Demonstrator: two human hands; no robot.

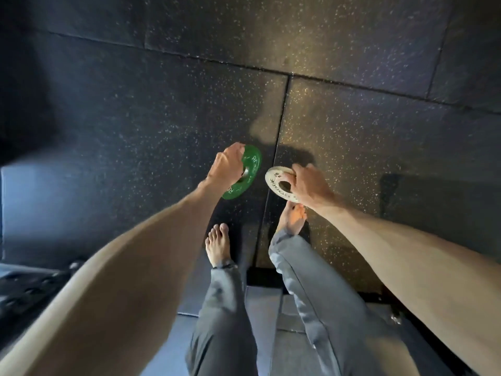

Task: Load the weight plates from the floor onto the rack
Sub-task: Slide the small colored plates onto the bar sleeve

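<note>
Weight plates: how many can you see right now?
2. A green plate in the left hand, a white plate in the right hand. Others may lie outside the view.

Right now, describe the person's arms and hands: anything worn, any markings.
Both are bare. The left forearm and right forearm show no sleeves as far as the frame reaches. The left hand and right hand have no gloves; no watch, band or ring is visible.
</note>
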